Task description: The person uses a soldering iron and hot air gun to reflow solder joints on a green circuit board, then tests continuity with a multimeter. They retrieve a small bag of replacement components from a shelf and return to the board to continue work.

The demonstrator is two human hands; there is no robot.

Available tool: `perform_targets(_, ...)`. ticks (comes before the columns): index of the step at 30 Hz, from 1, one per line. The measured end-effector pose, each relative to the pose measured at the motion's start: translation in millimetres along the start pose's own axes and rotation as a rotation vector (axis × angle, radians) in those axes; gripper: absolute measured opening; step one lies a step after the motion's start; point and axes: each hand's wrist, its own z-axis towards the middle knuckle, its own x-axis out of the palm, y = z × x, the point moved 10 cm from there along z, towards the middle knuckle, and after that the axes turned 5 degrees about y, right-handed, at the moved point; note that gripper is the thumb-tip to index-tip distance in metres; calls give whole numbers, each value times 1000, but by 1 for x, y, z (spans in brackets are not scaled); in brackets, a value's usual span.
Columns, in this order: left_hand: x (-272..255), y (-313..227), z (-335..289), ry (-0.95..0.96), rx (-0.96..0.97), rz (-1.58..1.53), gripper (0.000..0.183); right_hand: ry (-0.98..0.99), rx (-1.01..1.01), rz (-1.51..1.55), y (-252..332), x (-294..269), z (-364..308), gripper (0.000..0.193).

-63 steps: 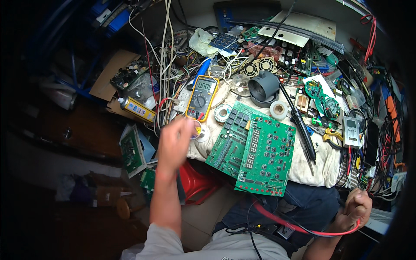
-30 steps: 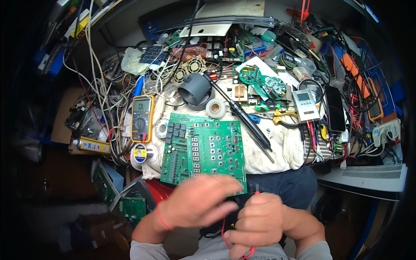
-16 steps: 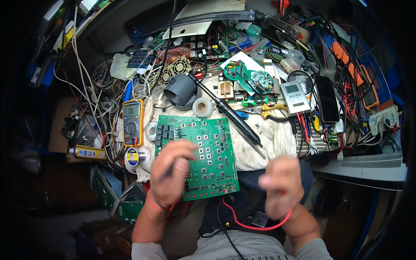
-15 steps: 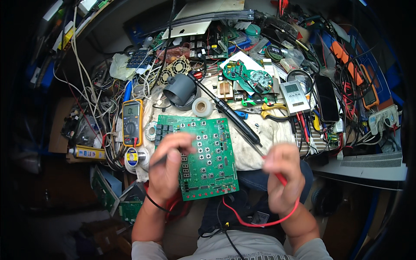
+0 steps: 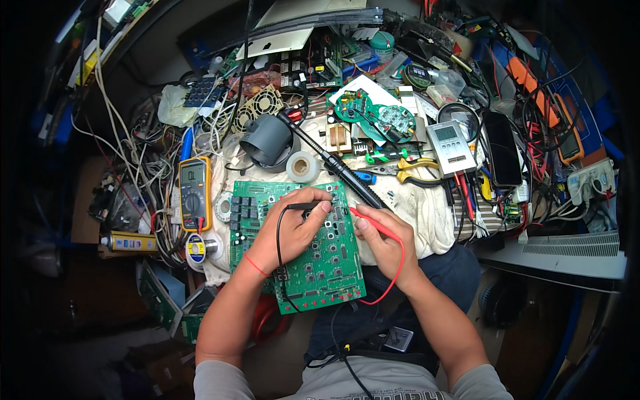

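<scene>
A green circuit board (image 5: 340,283) with several push buttons and black relays lies before me, its near part over my lap. My left hand (image 5: 290,227) is closed over the board's upper middle, pinching a black test probe (image 5: 301,206). At the board's right edge my right hand (image 5: 389,243) grips a red test probe (image 5: 373,223), its tip pointing toward the upper right of the board. Fingers hide both tips, so contact cannot be made out. A yellow multimeter (image 5: 195,193) lies to the left of the board.
Beyond the board stand a tape roll (image 5: 303,167), a grey plastic cylinder (image 5: 265,140) and a black rod-like tool (image 5: 347,175). Yellow-handled pliers (image 5: 417,172) and a white meter (image 5: 453,147) lie farther right. A solder spool (image 5: 196,247) sits left. Tangled cables and electronic parts surround everything.
Both hands have come inward and up over the board with their probes. The right hand moved left from beside the board to its edge. My view has shifted slightly.
</scene>
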Motion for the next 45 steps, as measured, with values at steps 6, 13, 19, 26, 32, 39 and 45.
perform_targets(6, -3, -8, -1, -96, 97, 91, 30, 2, -103, -122, 6, 3, 0, 22)
perform_targets(13, -1, -5, 0, -151, 117, 124, 29, -39, -270, -268, 28, 6, -3, 19)
perform_targets(19, -2, 0, 1, -197, 101, 104, 31, -60, -353, -349, 35, 12, -5, 23)
perform_targets(26, -1, 4, 0, -212, 74, 101, 32, -62, -473, -515, 42, 22, -12, 25)
perform_targets(32, 2, 4, 1, -194, 61, 169, 30, -62, -470, -512, 43, 21, -11, 25)
perform_targets(39, 2, 6, 1, -178, 39, 116, 31, -63, -477, -506, 44, 20, -11, 26)
perform_targets(45, 1, 5, 1, -174, 58, 97, 32, -68, -474, -508, 45, 21, -11, 25)
